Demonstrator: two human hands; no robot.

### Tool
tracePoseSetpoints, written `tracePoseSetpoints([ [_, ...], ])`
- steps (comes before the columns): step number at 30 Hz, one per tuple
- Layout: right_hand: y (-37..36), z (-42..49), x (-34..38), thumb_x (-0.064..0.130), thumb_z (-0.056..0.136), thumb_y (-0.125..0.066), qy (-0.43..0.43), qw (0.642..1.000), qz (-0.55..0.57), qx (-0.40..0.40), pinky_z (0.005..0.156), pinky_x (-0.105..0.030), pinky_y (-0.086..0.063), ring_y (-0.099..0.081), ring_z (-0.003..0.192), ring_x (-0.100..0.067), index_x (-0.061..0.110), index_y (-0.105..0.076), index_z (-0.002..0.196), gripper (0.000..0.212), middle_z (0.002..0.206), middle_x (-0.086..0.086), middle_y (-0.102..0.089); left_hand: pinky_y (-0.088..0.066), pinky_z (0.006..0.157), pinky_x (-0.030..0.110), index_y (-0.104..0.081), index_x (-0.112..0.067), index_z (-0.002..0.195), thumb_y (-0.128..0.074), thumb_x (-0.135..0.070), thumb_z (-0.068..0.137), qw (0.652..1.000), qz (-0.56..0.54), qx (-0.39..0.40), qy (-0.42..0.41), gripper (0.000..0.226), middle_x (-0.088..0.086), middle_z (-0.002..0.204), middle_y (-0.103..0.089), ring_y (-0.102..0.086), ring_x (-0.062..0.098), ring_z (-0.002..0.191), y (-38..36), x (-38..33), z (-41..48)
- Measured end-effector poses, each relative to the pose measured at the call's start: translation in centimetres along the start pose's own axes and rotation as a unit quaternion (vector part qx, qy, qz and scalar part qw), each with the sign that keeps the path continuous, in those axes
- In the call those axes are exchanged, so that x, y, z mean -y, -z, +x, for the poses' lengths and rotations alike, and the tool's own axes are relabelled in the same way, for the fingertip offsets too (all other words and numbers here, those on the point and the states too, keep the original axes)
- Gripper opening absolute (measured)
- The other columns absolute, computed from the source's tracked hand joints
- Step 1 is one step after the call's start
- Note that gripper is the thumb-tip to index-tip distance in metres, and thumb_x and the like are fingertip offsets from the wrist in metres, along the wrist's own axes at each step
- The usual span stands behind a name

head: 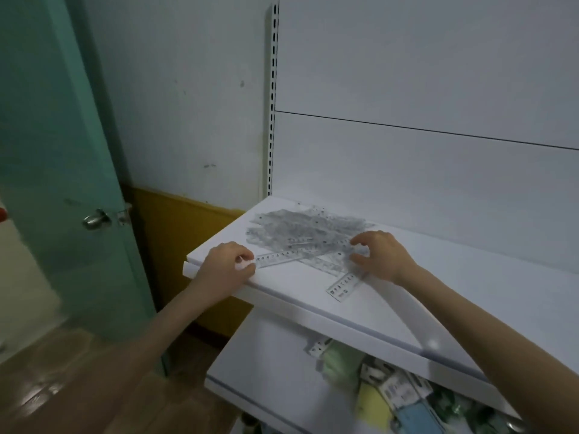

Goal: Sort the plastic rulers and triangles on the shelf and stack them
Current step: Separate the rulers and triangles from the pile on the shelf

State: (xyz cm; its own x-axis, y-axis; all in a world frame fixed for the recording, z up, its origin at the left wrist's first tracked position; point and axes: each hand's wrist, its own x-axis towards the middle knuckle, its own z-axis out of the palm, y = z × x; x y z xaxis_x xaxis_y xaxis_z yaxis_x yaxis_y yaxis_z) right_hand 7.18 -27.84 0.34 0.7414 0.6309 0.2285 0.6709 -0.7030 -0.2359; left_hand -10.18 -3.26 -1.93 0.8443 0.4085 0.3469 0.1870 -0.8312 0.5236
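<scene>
Forearms: two bare forearms (pixel 470 324) enter from the bottom edge and reach up to a white shelf (pixel 438 296); elbows and body are cut off.
Left hand: the left hand (pixel 227 264) rests at the shelf's front left corner, fingers curled, pinching the near end of a long ruler (pixel 294 254).
Right hand: the right hand (pixel 380 255) is arched over the other end of that ruler, thumb below and fingertips above. Blur hides whether it truly grips the ruler or only touches it.
Long ruler: clear plastic with printed numbers, it lies almost flat between the two hands, along the heap's front edge.
Heap: a grey, see-through heap (pixel 300 227) of rulers and triangles is spread on the shelf just behind the hands, toward the back left. The pieces overlap so much that single shapes and their number cannot be made out.
Short ruler: a short ruler (pixel 344 285) pokes out from under the right hand, angled toward the shelf's front edge.
Lower shelf: packaged goods (pixel 391 389) in green, yellow and blue sit beneath, blurred and partly hidden by the right forearm.
Backdrop: a white back panel (pixel 407 89) and a slotted upright (pixel 273 89) rise behind the shelf.
Left side: a teal door (pixel 47 151) with a metal knob (pixel 95 219) is cut off by the frame, above a wooden floor (pixel 47 371).
</scene>
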Motion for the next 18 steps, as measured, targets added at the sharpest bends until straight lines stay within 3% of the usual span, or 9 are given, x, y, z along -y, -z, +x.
tracePoseSetpoints([
  [6, 0.3, 1.2, -1.0, 0.026, 0.09, -0.062, -0.033, 0.999, 0.004, -0.011, 0.097, -0.033, -0.041, -0.052, 0.119, -0.025, 0.012, -0.063, 0.121, 0.034, 0.128, -0.007, -0.061, -0.031, 0.1, 0.026, -0.052, -0.016, 0.132, -0.064, -0.043, 0.086, 0.99, 0.038, 0.107, -0.084, 0.055, 0.002, 0.132, -0.052, -0.042, 0.019, 0.122, -3.4, -1.8, 3.5],
  [11, 0.1, 3.1, -1.0, 0.032, 0.095, -0.055, -0.013, 1.0, 0.01, 0.005, 0.103, -0.035, -0.04, -0.05, 0.123, -0.022, 0.012, -0.06, 0.125, 0.036, 0.132, -0.005, -0.059, -0.035, 0.099, 0.031, -0.055, -0.018, 0.129, -0.062, -0.04, 0.087, 0.989, 0.047, 0.106, -0.094, 0.048, 0.005, 0.12, -0.053, -0.044, 0.02, 0.114, -4.0, -2.0, 5.8],
  [15, -0.6, 4.9, 0.6, 0.055, 0.089, -0.054, 0.058, 0.996, -0.026, 0.061, 0.107, -0.037, -0.038, -0.047, 0.128, -0.018, 0.017, -0.052, 0.136, 0.06, 0.138, 0.0, -0.054, -0.034, 0.095, 0.029, -0.061, -0.02, 0.12, -0.065, -0.038, 0.085, 0.988, 0.028, 0.112, -0.103, 0.04, -0.002, 0.111, -0.049, -0.04, 0.015, 0.112, -4.2, -1.2, 6.8],
  [18, -1.2, 5.8, 1.4, 0.06, 0.085, -0.056, 0.103, 0.992, -0.05, 0.059, 0.096, -0.034, -0.044, -0.057, 0.106, -0.015, 0.019, -0.065, 0.118, 0.053, 0.115, 0.003, -0.067, -0.032, 0.094, 0.023, -0.065, -0.019, 0.11, -0.068, -0.03, 0.084, 0.986, 0.011, 0.102, -0.13, 0.028, -0.001, 0.114, -0.052, -0.04, 0.013, 0.112, -4.3, -0.8, 7.2],
])
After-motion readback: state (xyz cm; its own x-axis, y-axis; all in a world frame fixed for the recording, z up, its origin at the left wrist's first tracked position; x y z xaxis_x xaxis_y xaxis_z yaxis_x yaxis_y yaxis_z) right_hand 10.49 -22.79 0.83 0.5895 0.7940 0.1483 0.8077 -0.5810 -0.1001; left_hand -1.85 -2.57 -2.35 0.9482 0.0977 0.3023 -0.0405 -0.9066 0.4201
